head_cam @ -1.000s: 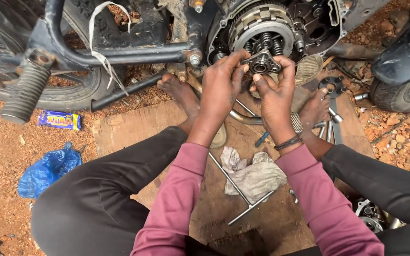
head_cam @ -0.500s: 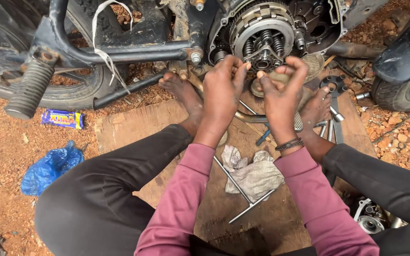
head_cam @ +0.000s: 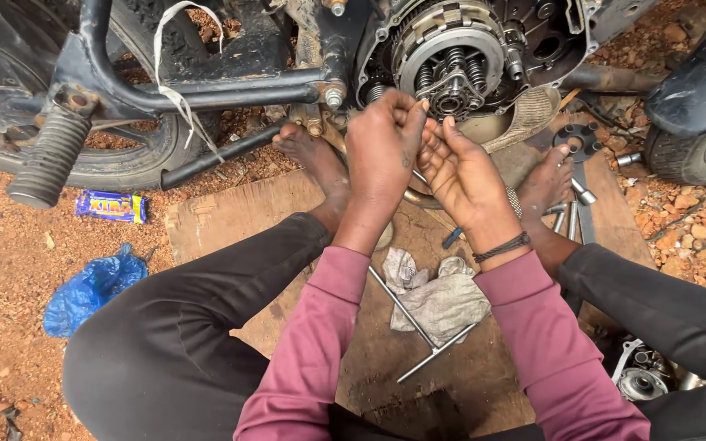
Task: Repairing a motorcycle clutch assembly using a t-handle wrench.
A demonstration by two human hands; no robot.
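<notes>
I sit on the ground facing the open side of a motorcycle engine, where the round clutch assembly [head_cam: 451, 45] shows its springs. A small star-shaped metal plate [head_cam: 451, 84] rests against the clutch centre. My left hand [head_cam: 382, 143] hovers just below it with fingers curled, their tips meeting those of my right hand [head_cam: 461, 173]. My right hand is turned palm up with fingers stretched out. Whether my left fingers pinch a small part is hidden.
A T-handle wrench [head_cam: 418, 343] and a grey rag [head_cam: 443, 298] lie on the wooden board [head_cam: 222, 237] between my legs. Beside my right foot [head_cam: 549, 175] are a round metal plate [head_cam: 578, 139] and sockets [head_cam: 582, 196]. A blue plastic bag [head_cam: 91, 290] and a wrapper [head_cam: 112, 206] lie at left.
The star-shaped plate that both hands held in front of the clutch now sits on the clutch centre. Both hands have drawn back slightly and come together below it.
</notes>
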